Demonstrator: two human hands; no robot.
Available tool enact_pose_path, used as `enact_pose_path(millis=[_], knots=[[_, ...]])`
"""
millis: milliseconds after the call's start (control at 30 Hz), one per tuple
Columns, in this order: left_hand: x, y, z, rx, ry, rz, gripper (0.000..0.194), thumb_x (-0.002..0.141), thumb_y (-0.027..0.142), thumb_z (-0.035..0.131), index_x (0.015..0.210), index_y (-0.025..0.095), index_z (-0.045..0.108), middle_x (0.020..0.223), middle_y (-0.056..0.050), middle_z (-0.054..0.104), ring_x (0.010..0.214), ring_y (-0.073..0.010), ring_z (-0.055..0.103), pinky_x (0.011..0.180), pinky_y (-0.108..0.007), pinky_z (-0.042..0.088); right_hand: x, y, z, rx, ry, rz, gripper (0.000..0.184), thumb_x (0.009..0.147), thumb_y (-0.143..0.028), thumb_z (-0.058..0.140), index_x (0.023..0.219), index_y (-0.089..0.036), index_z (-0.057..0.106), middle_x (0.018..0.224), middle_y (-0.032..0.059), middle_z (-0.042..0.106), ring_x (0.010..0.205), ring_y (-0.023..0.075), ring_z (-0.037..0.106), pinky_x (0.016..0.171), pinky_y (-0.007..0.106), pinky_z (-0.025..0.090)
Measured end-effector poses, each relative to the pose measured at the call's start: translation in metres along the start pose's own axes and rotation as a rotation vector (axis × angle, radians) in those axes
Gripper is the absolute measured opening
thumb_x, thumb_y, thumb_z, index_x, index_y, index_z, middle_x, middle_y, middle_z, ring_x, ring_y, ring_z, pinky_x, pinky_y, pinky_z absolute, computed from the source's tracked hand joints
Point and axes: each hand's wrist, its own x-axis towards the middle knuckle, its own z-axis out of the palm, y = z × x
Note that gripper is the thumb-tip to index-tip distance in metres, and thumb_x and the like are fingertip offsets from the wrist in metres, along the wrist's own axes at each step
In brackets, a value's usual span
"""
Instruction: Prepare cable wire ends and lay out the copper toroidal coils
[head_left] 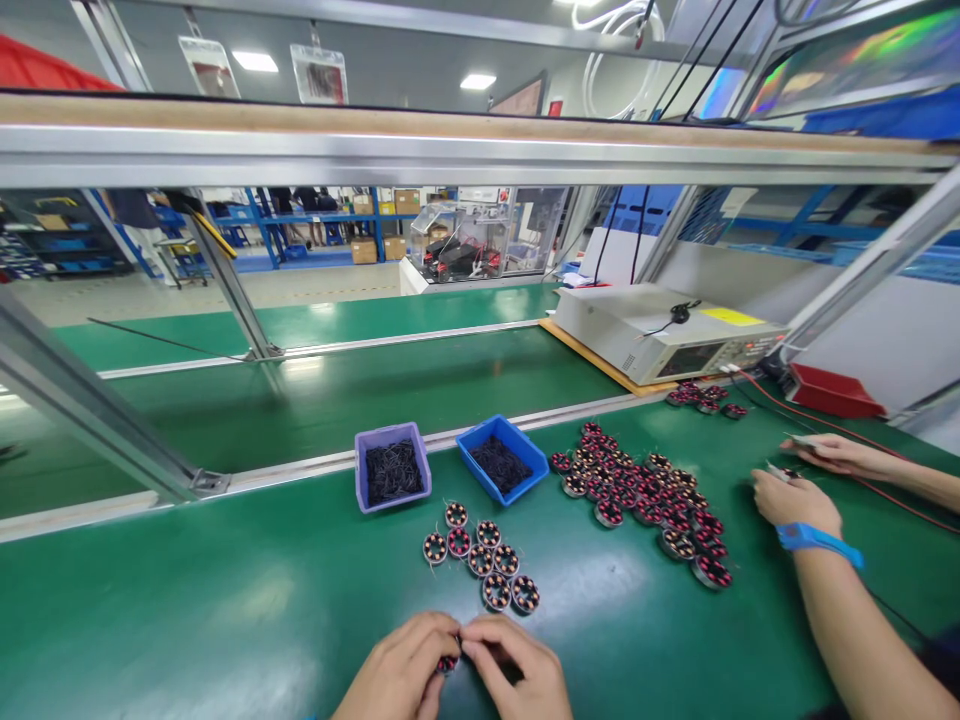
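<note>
At the bottom of the view, my left hand (pixel 397 670) and my right hand (pixel 510 665) meet, with their fingers closed on a small round wound stator (pixel 448 663). Much of that part is hidden by my fingers. Just above my hands, a cluster of similar copper-wound stators (pixel 481 560) lies on the green bench mat (pixel 225 600). A larger cluster (pixel 637 495) lies to the right, and a smaller one (pixel 701 400) lies farther back. Thin wire ends stick out from the stators.
A purple bin (pixel 393 466) and a blue bin (pixel 501 459) hold black wire pieces. A co-worker's hands (pixel 802 480), one arm with a blue wristband, work at the right. A grey bench instrument (pixel 667 333) sits on an orange board, with a red tray (pixel 834 390) beyond it.
</note>
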Motion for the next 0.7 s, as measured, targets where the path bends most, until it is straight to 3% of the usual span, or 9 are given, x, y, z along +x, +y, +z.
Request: enact_pose_path(millis=[133,300,400,533,700], knots=[[-0.003,-0.003,0.004,-0.025,-0.009,-0.022,0.045,0.074,-0.003,0.041,0.111,0.023,0.044,0.112,-0.010,0.070,0.104,-0.0205,0.070,0.089,-0.030,0.059,0.001,-0.001,-0.010,-0.150,0.113,-0.167,0.018,0.098,-0.033,0.059,0.093,-0.023,0.074,0.084,0.0044,0.074,0.071,0.0176,0.071,0.064,0.019,0.057],[-0.008,-0.006,0.010,-0.113,0.018,-0.093,0.050,0.073,-0.003,0.043,0.116,0.023,0.043,0.113,-0.010,0.070,0.105,-0.0206,0.069,0.092,-0.030,0.058,0.005,-0.004,-0.013,-0.333,-0.068,-0.338,0.021,0.099,-0.021,0.049,0.096,-0.023,0.070,0.076,0.0030,0.070,0.065,0.0170,0.068,0.058,0.021,0.054],[-0.009,-0.007,0.012,-0.158,0.019,-0.141,0.049,0.073,-0.003,0.044,0.114,0.023,0.045,0.113,-0.009,0.071,0.106,-0.0208,0.069,0.091,-0.030,0.058,0.003,-0.003,-0.007,-0.413,-0.093,-0.348,0.023,0.097,-0.016,0.047,0.085,-0.023,0.066,0.075,0.0033,0.068,0.063,0.0169,0.066,0.056,0.022,0.052],[-0.010,-0.006,0.011,-0.170,0.012,-0.156,0.042,0.076,-0.001,0.047,0.111,0.024,0.045,0.113,-0.009,0.071,0.104,-0.0214,0.070,0.089,-0.030,0.059,-0.005,0.003,0.006,-0.546,-0.028,-0.351,0.022,0.093,-0.011,0.048,0.081,-0.023,0.063,0.071,0.0032,0.065,0.062,0.0190,0.067,0.058,0.024,0.052],[-0.008,0.002,0.003,-0.154,0.008,-0.206,0.037,0.082,0.001,0.047,0.111,0.024,0.045,0.113,-0.010,0.070,0.104,-0.0211,0.070,0.090,-0.031,0.058,-0.018,0.009,0.009,-0.464,-0.082,-0.317,0.031,0.093,-0.010,0.045,0.107,-0.021,0.070,0.078,0.0066,0.069,0.069,0.0210,0.070,0.064,0.026,0.056]])
